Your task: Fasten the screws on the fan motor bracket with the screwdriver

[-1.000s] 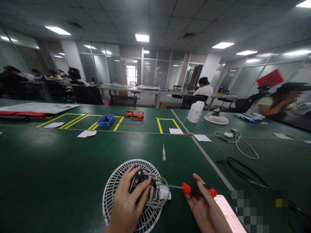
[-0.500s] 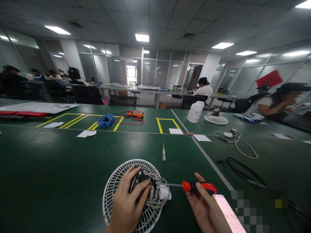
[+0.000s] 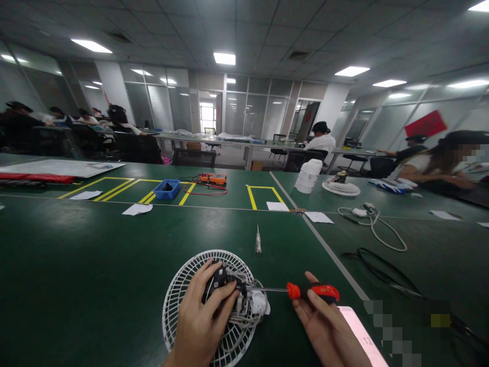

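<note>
A white fan grille point(image 3: 179, 300) lies flat on the green table near me, with a small black motor unit point(image 3: 221, 280) and white wiring on top of it. My left hand point(image 3: 202, 321) is closed over the motor unit and pins it to the grille. My right hand point(image 3: 324, 321) grips the red handle of a screwdriver point(image 3: 311, 291). Its thin metal shaft runs left and its tip meets the motor unit beside my left fingers.
A small tester screwdriver point(image 3: 258, 240) lies just beyond the grille. A phone point(image 3: 361, 334) rests by my right wrist. Black and white cables point(image 3: 376, 229) trail on the right table. Farther off are a blue tray point(image 3: 166, 189), an orange multimeter point(image 3: 213, 178), another fan grille point(image 3: 341, 188) and seated people.
My right hand's fingers have shifted on the red handle, which has turned slightly. The screwdriver tip stays at the motor unit and my left hand keeps its hold.
</note>
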Demonstrator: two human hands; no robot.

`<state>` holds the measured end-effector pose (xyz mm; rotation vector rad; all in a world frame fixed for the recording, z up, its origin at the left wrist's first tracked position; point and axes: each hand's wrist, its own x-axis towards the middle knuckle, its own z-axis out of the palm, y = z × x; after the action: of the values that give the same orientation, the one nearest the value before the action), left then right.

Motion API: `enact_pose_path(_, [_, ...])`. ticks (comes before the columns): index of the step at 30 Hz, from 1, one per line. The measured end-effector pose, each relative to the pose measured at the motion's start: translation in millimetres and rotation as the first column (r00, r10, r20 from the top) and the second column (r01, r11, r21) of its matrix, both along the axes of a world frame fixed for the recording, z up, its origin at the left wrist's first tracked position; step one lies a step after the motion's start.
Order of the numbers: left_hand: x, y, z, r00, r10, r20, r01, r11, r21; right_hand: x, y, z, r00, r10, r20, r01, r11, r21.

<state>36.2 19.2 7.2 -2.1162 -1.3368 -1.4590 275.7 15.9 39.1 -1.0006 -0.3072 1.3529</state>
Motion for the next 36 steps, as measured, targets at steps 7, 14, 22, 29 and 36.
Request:
enact_pose_path(7, [-0.5,-1.3,-0.4,1.0,-0.001,-0.008,0.001,1.0,0.003,6.5,4.1,-8.7,0.999,0.031,-0.022,-0.03,0.999,0.019])
enact_pose_path(14, [-1.8,-1.8,1.9,1.0,-0.013,-0.012,0.013,1.0,0.01,3.9,0.4,-0.2,1.0,0.006,-0.02,-0.006,1.0,0.015])
enact_pose_path(22, [-1.3,0.8,0.1,1.0,-0.001,-0.002,0.001,1.0,0.001,5.2,2.7,-0.6,1.0,-0.006,-0.013,0.006,1.0,0.018])
enact_pose_path(29, [-1.2,-0.1,1.5,1.0,-0.017,-0.011,0.017,1.0,-0.012,7.2,4.0,-0.3,0.999,-0.022,-0.035,0.024,0.999,0.04])
enact_pose_path(36, [-0.5,-0.4,1.5,1.0,-0.015,-0.003,0.015,1.0,-0.004,5.7,4.0,-2.6,1.0,-0.019,0.015,0.018,0.999,0.048])
